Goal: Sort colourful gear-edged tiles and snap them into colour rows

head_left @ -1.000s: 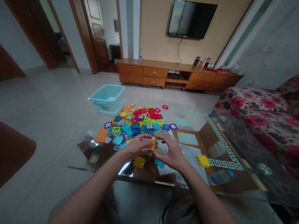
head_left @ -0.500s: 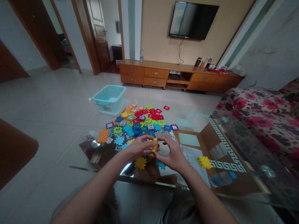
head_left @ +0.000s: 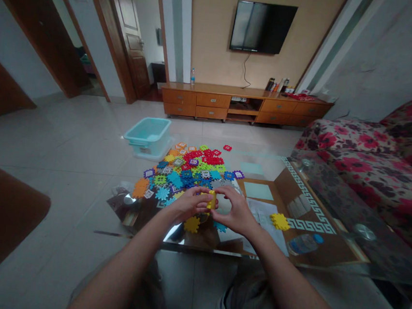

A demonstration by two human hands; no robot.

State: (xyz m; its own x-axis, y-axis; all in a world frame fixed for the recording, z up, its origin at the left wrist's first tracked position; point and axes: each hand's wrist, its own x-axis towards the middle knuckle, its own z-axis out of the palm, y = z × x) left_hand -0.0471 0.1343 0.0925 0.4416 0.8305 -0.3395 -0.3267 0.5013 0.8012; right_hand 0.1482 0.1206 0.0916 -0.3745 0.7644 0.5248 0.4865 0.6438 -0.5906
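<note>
Two bare hands meet over the near edge of a glass-topped coffee table (head_left: 225, 253) in the head view, and between them is a yellow interlocking tile piece (head_left: 212, 200), raised on edge above the tabletop. The left hand (head_left: 189, 204) grips it, its fingers curled around the far side. The right hand (head_left: 239, 210) bends thumb and forefinger into a loop, their tips closed on the piece's upper and lower ends; whether the held piece is one tile or several joined cannot be told.

Just below the left hand lies a yellow toothed tile (head_left: 192, 224); a light-blue tile (head_left: 220, 227) lies beneath the right hand, partly covered by it. Beyond the hands spreads a heap of interlocking plastic tiles (head_left: 186, 176) in red, lime green, orange, blue and purple, a few with white window-like grids. Near its far left side stands a turquoise plastic bin (head_left: 139, 145).

To the right of the right hand, white paper sheets (head_left: 267, 234) lie near the table edge, with a yellow tile stack (head_left: 280, 222) at their right side. Just beside them, a clear plastic bottle with a blue cap (head_left: 304, 244) lies on its side. A flower-patterned sofa (head_left: 365, 165) stands at the right; across the room, a television (head_left: 264, 28) hangs above a wooden cabinet (head_left: 182, 97).
</note>
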